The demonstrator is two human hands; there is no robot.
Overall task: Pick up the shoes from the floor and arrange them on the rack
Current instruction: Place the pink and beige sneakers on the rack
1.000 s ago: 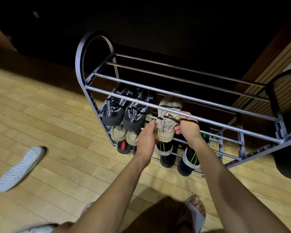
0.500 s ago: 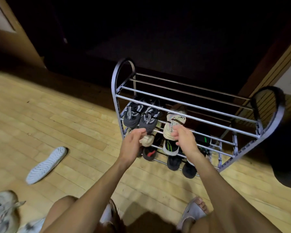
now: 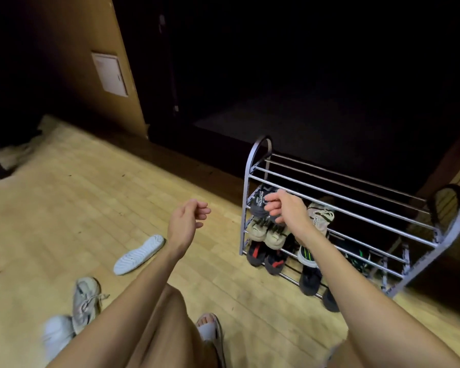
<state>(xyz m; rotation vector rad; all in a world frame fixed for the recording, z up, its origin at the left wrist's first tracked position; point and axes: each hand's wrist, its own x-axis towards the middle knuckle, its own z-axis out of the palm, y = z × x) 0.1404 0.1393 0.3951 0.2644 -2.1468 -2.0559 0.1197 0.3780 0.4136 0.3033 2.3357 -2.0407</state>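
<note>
Meanwhile both hands, left hand (image 3: 184, 224) and right hand (image 3: 287, 208), loosely curled, empty; two shoes (image 3: 87, 301) on floor.

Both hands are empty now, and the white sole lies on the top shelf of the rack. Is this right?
Not quite. Both the left hand and the right hand are empty, but the head view shows the white sole lying on the wooden floor, left of the rack.

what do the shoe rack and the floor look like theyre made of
Shoe rack: apparently metal, with thin silvery rails that catch the light and grey arched end frames that could be painted metal or plastic. Floor: looks like light wood in narrow planks with visible seams and a dull satin finish.
</note>
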